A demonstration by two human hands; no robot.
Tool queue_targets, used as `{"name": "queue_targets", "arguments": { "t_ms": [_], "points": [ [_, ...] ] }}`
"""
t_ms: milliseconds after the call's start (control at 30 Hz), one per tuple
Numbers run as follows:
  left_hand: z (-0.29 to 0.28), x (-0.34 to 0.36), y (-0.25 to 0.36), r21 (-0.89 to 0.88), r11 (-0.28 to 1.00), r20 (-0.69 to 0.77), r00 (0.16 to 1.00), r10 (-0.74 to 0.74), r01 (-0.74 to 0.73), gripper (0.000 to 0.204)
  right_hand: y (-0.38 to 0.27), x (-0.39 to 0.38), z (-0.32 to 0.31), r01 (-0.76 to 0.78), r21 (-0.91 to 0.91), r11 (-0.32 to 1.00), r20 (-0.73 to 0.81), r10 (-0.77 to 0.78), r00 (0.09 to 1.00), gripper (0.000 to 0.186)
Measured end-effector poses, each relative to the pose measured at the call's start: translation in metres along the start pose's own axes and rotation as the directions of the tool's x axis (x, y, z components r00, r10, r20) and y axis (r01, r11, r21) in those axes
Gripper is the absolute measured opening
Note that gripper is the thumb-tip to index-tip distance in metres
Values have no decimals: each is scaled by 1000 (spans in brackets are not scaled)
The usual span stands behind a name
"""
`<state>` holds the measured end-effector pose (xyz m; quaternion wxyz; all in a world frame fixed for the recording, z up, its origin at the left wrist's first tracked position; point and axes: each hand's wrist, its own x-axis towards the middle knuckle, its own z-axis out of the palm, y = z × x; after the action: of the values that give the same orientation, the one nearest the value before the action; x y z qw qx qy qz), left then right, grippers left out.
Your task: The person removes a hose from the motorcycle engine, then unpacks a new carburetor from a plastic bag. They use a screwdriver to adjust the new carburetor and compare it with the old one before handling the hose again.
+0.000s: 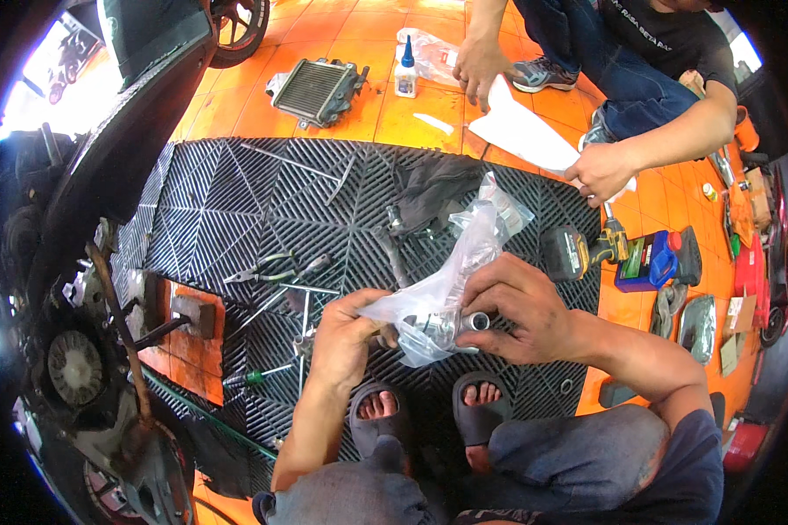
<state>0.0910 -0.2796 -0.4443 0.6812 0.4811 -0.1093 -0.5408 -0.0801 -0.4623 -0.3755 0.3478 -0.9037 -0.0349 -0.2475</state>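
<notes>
Across the floor, from the middle of the view out to its edges, a black ribbed mat (306, 210) is spread. Nine o'clock is filled by a motorcycle (79, 367). Toward two o'clock, a white sheet (521, 127) is held by a co-worker (630, 96). A radiator (315, 92) is laid at eleven o'clock.

Just off the centre, toward three o'clock, a clear plastic bag (468, 254) is held between both hands. By the right hand (521, 311), at four o'clock, it is gripped with half-curled fingers and thumb, around a metal part (475, 322) whose round, hollow end is left showing; whether that end is covered by plastic cannot be told. At seven o'clock, the bag's edge is pinched between thumb and bent fingers of the left hand (346, 337).
</notes>
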Motion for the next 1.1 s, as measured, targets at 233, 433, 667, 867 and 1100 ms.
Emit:
{"name": "queue_targets", "arguments": {
  "t_ms": [233, 433, 667, 867, 1100],
  "points": [
    [1, -2, -2, -289, 950, 140, 987, -75, 113, 38, 2, -5, -7, -122, 98, 988, -16, 124, 992, 29],
    [13, 5, -16, -259, 965, 110, 991, 77, -46, 43, 1, -1, -10, -227, 154, 961, -37, 236, 971, 23],
    [17, 5, -27, -294, 956, 51, 999, 7, 8, 35, -1, -1, -3, -266, 292, 918, 32, 269, 963, 22],
    [19, 6, 18, -24, 996, 445, 891, 89, -87, 123, -1, 4, -10, -290, 373, 881, 121, 264, 957, 21],
    [21, 25, 15, 185, 972, 147, 982, 116, -143, 25, -13, 9, -3, -217, 300, 929, 212, 156, 965, 24]
  ]
}}
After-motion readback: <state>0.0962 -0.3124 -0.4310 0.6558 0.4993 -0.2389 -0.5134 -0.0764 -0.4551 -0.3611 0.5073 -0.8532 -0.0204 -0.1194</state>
